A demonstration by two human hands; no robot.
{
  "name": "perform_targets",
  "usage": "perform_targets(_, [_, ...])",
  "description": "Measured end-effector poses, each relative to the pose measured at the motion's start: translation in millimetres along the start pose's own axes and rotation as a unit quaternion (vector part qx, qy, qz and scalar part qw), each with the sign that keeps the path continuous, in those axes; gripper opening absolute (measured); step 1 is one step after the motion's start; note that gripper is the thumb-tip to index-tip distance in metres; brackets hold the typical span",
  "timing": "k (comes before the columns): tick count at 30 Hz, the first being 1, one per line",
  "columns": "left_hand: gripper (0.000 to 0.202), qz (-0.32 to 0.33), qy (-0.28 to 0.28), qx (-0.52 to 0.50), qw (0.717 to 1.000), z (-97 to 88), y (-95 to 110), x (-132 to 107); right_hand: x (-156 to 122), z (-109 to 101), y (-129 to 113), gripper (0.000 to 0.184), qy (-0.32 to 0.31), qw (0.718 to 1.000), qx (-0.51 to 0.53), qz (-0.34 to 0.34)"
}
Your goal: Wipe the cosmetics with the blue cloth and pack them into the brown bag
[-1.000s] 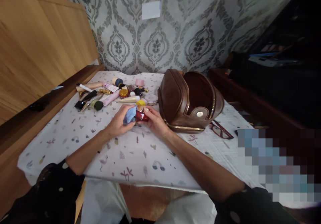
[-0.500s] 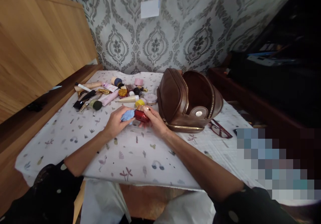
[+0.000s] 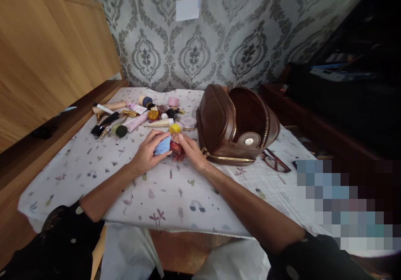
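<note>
My left hand (image 3: 148,149) is closed on a light blue cloth (image 3: 162,145), which presses against the side of a small dark red bottle (image 3: 176,147). Fingers of my right hand (image 3: 191,152) grip that bottle, the thumb lying near its top end. Part of the bottle is covered by the cloth and my fingers, so its exact kind is hard to make out. Both hands are over the middle of the patterned cloth. Just beyond them lie a yellow-capped item (image 3: 175,128), a cream tube (image 3: 161,123) and a round compact (image 3: 188,123).
A brown leather cosmetic bag (image 3: 216,123) stands unzipped to the right, with glasses (image 3: 275,161) beside it. Several cosmetics, including a pink tube (image 3: 138,121) and a green-and-black jar (image 3: 119,130), lie at the back left. A wooden panel (image 3: 56,58) rises on the left.
The blue cloth has come over the left side of the red bottle, hiding more of it. My left hand has shifted slightly right, closer to my right hand.
</note>
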State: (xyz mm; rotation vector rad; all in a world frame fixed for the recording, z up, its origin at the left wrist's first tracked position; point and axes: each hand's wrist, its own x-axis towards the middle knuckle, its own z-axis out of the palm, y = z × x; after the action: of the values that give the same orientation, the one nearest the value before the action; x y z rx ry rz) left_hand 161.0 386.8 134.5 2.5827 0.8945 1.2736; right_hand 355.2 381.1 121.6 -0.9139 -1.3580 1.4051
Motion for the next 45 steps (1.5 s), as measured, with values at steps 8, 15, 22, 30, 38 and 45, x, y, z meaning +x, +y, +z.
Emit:
perform_targets(8, [0.031,0.004,0.029,0.012,1.000,-3.2,1.6,2.7,0.4,-1.9,-1.1,0.062,-0.008,0.997,0.055,0.047])
perform_targets(15, [0.020,-0.006,0.033,-0.012,0.999,-4.7,5.7,4.7,-2.4,-0.2,-9.2,0.055,0.028,0.996,0.063,0.064])
perform_targets(22, [0.040,-0.016,0.010,-0.017,1.000,-4.6,8.5,1.0,-2.4,1.1,-6.7,0.056,0.042,0.997,0.058,0.040])
perform_targets(30, [0.040,0.066,0.013,0.031,0.997,-3.6,8.2,1.9,0.0,0.7,-6.6,0.060,0.025,0.999,0.027,0.035])
perform_targets(38, [0.028,0.092,-0.016,0.026,0.995,-5.5,13.4,3.1,0.9,1.6,-5.7,0.055,0.033,0.999,0.009,0.033])
perform_targets(45, [0.025,0.048,-0.001,0.025,0.999,-6.2,7.0,5.0,1.0,-2.1,-6.5,0.041,0.023,0.998,0.023,0.054])
